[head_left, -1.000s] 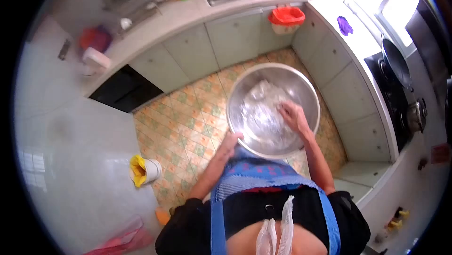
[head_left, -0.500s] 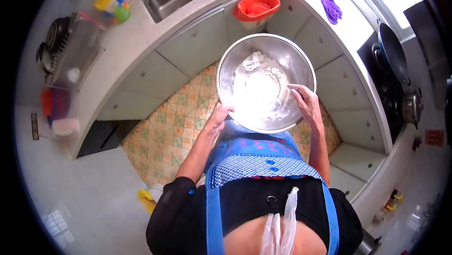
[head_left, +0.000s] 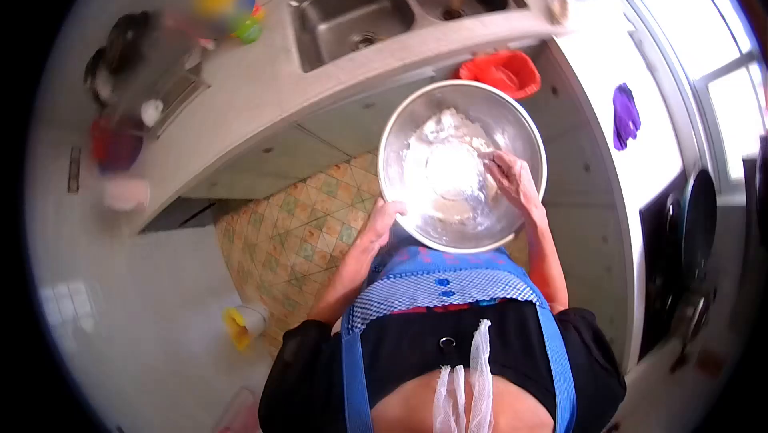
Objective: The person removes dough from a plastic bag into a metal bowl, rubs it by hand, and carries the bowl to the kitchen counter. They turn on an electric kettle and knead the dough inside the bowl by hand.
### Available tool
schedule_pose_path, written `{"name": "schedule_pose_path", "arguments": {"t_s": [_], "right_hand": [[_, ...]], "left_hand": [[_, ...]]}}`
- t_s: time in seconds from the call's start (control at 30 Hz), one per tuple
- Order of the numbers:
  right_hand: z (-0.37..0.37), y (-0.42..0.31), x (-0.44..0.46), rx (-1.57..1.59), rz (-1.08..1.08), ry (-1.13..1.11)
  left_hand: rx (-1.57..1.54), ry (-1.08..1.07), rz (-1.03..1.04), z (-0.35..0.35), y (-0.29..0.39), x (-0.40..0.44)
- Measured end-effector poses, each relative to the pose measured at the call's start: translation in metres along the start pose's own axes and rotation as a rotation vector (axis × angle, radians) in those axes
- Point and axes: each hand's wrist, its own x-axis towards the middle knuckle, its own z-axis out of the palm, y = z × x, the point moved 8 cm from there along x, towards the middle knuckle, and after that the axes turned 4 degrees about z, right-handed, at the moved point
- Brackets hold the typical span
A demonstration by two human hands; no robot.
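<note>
A wide steel mixing bowl is held in front of my apron, its open top facing me. White flour lies clumped and smeared inside it, and glare washes out the middle. My left hand grips the rim at the lower left, thumb over the edge. Inside the bowl's right side is my right hand, whitened with flour, its fingers bent together. Whatever sits between those fingertips is hidden.
Ahead is a double sink in the pale counter. A red-lined bin hangs just beyond the bowl. Purple gloves lie on the right counter, near a dark pan. A yellow-and-white container stands at lower left.
My view has tilted up, bringing more of the sink into sight. My right hand has moved further inward over the flour, its fingers more bent. The left hand keeps its hold on the rim.
</note>
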Motion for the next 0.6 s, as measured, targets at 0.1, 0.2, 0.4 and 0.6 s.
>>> {"name": "schedule_pose_path", "arguments": {"t_s": [0.1,0.2,0.4,0.6], "right_hand": [[0.011,-0.034,0.042,0.064,-0.063,-0.106],[0.032,-0.058,0.088,0.036,-0.142,-0.168],[0.104,-0.179,0.171,0.153,-0.234,-0.313],[0.216,-0.262,0.231,0.16,-0.31,-0.311]], "left_hand": [[-0.045,0.026,0.002,-0.024,0.017,0.003],[-0.128,0.116,0.004,-0.06,0.03,0.013],[-0.204,0.331,-0.01,-0.185,0.111,0.022],[-0.143,0.392,0.011,-0.349,0.156,0.045]]}}
